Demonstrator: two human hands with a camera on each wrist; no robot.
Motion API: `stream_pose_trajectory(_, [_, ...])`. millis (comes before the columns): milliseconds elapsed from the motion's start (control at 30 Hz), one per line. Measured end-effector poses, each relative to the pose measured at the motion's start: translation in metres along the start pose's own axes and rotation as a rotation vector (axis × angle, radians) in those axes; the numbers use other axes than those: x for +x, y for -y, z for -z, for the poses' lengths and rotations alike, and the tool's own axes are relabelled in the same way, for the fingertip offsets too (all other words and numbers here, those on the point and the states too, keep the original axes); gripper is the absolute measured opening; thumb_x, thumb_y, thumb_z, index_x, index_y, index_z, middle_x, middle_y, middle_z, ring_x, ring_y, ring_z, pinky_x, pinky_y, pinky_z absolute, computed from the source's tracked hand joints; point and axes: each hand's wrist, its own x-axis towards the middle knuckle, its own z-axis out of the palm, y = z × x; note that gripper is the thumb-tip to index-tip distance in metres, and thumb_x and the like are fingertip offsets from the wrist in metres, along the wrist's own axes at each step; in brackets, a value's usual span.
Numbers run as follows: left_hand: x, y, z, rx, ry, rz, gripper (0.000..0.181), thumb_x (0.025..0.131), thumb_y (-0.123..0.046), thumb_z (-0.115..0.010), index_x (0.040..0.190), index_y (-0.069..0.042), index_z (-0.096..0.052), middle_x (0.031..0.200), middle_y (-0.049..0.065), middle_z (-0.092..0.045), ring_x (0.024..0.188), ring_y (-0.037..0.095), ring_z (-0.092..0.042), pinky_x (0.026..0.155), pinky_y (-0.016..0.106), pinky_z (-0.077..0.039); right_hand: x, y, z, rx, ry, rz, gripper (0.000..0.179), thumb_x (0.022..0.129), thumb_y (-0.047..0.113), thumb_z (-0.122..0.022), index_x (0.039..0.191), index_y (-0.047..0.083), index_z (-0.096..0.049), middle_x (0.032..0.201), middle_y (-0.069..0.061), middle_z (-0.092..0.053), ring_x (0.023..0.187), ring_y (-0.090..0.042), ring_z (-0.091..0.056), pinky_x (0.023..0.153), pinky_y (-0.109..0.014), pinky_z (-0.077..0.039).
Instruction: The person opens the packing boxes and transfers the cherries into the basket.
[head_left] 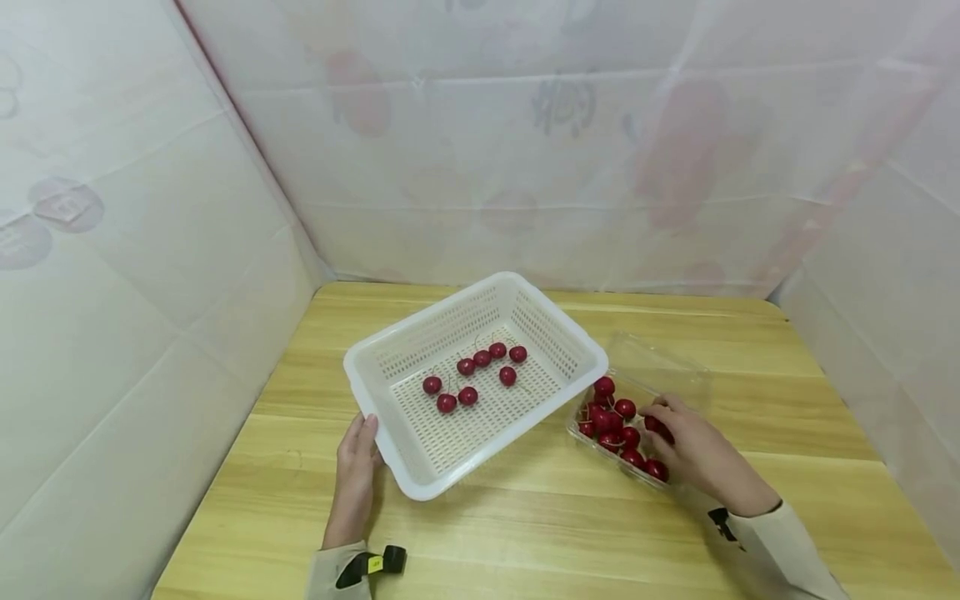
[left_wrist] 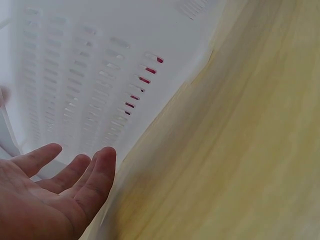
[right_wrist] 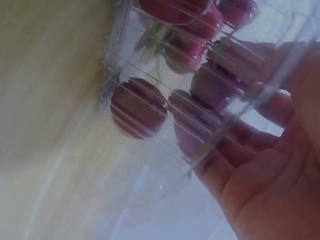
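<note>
At its left end, a white plastic basket (head_left: pixel 480 467) with slotted walls is held by my left hand (head_left: pixel 357 471), the thumb over the rim. Slightly bent fingers (left_wrist: pixel 97 185) of that hand show beside the slotted outer side in the left wrist view. Several red cherries (head_left: pixel 468 396) with stems lie on the basket's floor. My right hand (head_left: pixel 693 446) reaches into a clear plastic box (head_left: pixel 637 477) and pinches a cherry (head_left: pixel 658 429). Through the box's clear wall, the right wrist view shows its fingers (right_wrist: pixel 192 125) around this cherry. More cherries (head_left: pixel 611 421) fill the box's left part.
Both containers are over a wooden table (head_left: pixel 525 533); the basket's right corner overlaps the box in the head view. A clear lid (head_left: pixel 660 367) extends behind the box. Pale printed sheets (head_left: pixel 487 167) hang at the back and both sides.
</note>
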Motion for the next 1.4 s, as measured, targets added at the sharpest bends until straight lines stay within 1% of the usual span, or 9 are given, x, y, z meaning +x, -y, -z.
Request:
stream_pose_trajectory(133, [0.000, -0.001, 0.000, 0.005, 0.005, 0.004, 0.060, 0.111, -0.051, -0.038, 0.158, -0.015, -0.040, 0.148, 0.017, -0.057, 0.118, 0.005, -0.066, 0.097, 0.020, -0.056, -0.001, -0.001, 0.006, 0.027, -0.007, -0.016, 0.022, 0.095, 0.004, -0.071, 0.117, -0.001, -0.068, 0.109, -0.008, -0.068, 0.087, -0.013, -0.064, 0.068, -0.027, -0.058])
stream_pose_trajectory(267, [0.000, 0.000, 0.001, 0.006, 0.007, 0.024, 0.060, 0.110, -0.053, -0.037, 0.158, -0.018, -0.040, 0.149, 0.016, -0.055, 0.120, 0.005, -0.065, 0.098, 0.020, -0.056, 0.000, -0.001, 0.013, 0.039, -0.020, -0.007, 0.022, 0.095, 0.007, -0.073, 0.116, 0.002, -0.069, 0.104, -0.006, -0.069, 0.078, -0.003, -0.058, 0.062, -0.022, -0.053])
stream_pose_trajectory(433, [0.001, 0.000, 0.001, 0.012, 0.002, 0.013, 0.060, 0.111, -0.052, -0.037, 0.158, -0.016, -0.040, 0.148, 0.016, -0.057, 0.118, 0.005, -0.066, 0.097, 0.021, -0.057, 0.003, 0.000, 0.024, 0.068, -0.095, 0.048, 0.023, 0.092, 0.003, -0.076, 0.114, 0.002, -0.072, 0.103, -0.005, -0.068, 0.072, 0.004, -0.053, 0.057, -0.019, -0.051])
stream_pose_trajectory(533, [0.001, -0.001, 0.001, 0.015, 0.000, 0.005, 0.060, 0.111, -0.051, -0.038, 0.158, -0.015, -0.040, 0.145, 0.014, -0.059, 0.116, 0.004, -0.066, 0.096, 0.021, -0.057, 0.007, 0.003, 0.033, 0.062, -0.126, 0.063, 0.026, 0.095, 0.005, -0.073, 0.120, 0.002, -0.070, 0.107, -0.008, -0.071, 0.080, -0.002, -0.060, 0.062, -0.026, -0.056])
stream_pose_trajectory(667, [0.001, -0.001, 0.001, 0.016, -0.001, -0.001, 0.060, 0.111, -0.050, -0.038, 0.158, -0.014, -0.040, 0.145, 0.013, -0.059, 0.116, 0.003, -0.066, 0.096, 0.020, -0.056, 0.018, 0.009, 0.046, 0.061, -0.159, 0.086, 0.028, 0.103, 0.005, -0.062, 0.129, 0.001, -0.067, 0.112, -0.010, -0.071, 0.089, -0.010, -0.061, 0.069, -0.029, -0.057])
stream_pose_trajectory(833, [0.000, -0.001, 0.001, 0.020, 0.003, -0.004, 0.061, 0.111, -0.051, -0.038, 0.159, -0.013, -0.039, 0.149, 0.017, -0.055, 0.118, 0.004, -0.065, 0.096, 0.020, -0.056, 0.039, 0.021, 0.062, 0.055, -0.210, 0.170, 0.030, 0.101, -0.003, -0.058, 0.129, 0.001, -0.067, 0.114, -0.007, -0.070, 0.094, -0.012, -0.063, 0.073, -0.024, -0.056])
stream_pose_trajectory(1000, [-0.001, 0.000, 0.001, 0.014, 0.006, 0.014, 0.061, 0.110, -0.053, -0.038, 0.159, -0.017, -0.039, 0.151, 0.017, -0.054, 0.120, 0.004, -0.065, 0.097, 0.020, -0.056, 0.065, 0.041, 0.072, 0.030, -0.211, 0.275, 0.031, 0.095, -0.005, -0.067, 0.125, 0.003, -0.068, 0.114, -0.005, -0.069, 0.094, -0.013, -0.065, 0.073, -0.033, -0.059])
stream_pose_trajectory(1200, [0.000, 0.000, 0.002, 0.017, 0.002, 0.010, 0.061, 0.110, -0.053, -0.037, 0.159, -0.016, -0.039, 0.152, 0.017, -0.054, 0.122, 0.005, -0.064, 0.099, 0.021, -0.055, 0.105, 0.073, 0.076, 0.060, -0.155, 0.355, 0.027, 0.092, -0.002, -0.074, 0.118, 0.005, -0.070, 0.115, -0.008, -0.067, 0.097, -0.018, -0.067, 0.078, -0.040, -0.061])
stream_pose_trajectory(1400, [-0.001, 0.000, 0.001, 0.024, 0.005, 0.017, 0.062, 0.110, -0.053, -0.037, 0.159, -0.016, -0.038, 0.152, 0.016, -0.054, 0.122, 0.004, -0.064, 0.101, 0.024, -0.055, 0.146, 0.111, 0.073, 0.078, -0.006, 0.382, 0.027, 0.094, 0.007, -0.075, 0.120, 0.007, -0.073, 0.120, -0.007, -0.073, 0.107, -0.023, -0.070, 0.091, -0.042, -0.062])
